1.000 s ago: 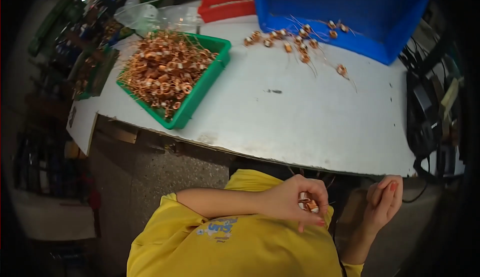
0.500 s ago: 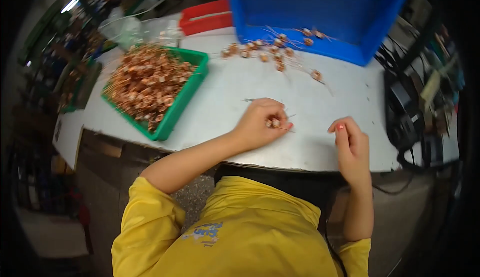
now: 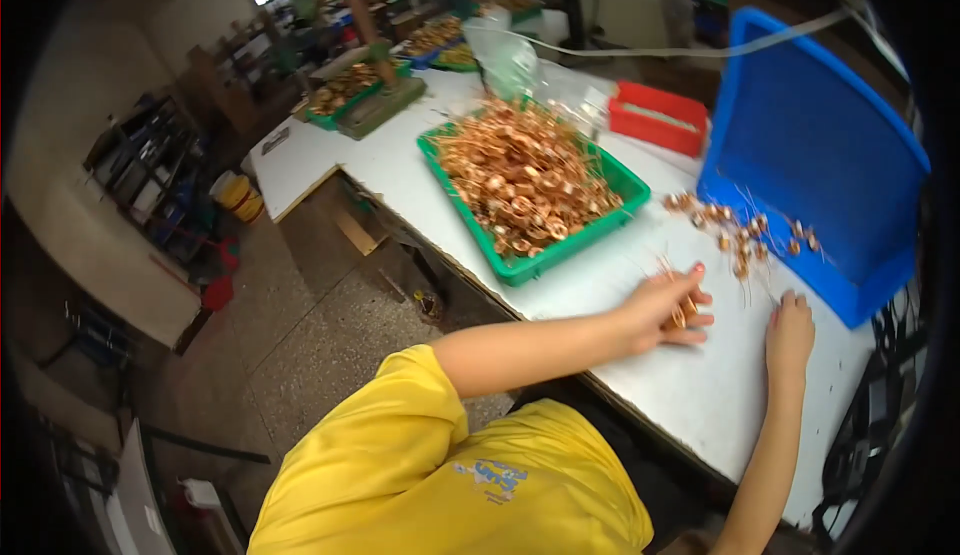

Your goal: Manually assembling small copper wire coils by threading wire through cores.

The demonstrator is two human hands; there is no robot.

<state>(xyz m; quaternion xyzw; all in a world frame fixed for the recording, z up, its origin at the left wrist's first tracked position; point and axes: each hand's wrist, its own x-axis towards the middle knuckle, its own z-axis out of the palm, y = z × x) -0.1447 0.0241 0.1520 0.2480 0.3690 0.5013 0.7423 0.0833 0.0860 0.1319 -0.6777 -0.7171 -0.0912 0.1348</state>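
Since half a second ago, the right hand (image 3: pixel 791 335) has moved from the white table's (image 3: pixel 690 395) near edge toward loose small copper-wire coils (image 3: pixel 742 253) by the blue plastic bin (image 3: pixel 820 145); whether its bent fingers grip anything cannot be told. The left hand (image 3: pixel 665 313) curls around similar coils (image 3: pixel 683 314), over the table near the green rectangular plastic tray (image 3: pixel 575 243).

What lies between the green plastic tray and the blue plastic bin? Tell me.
Head view: loose copper coils and, farther back, a red rectangular box.
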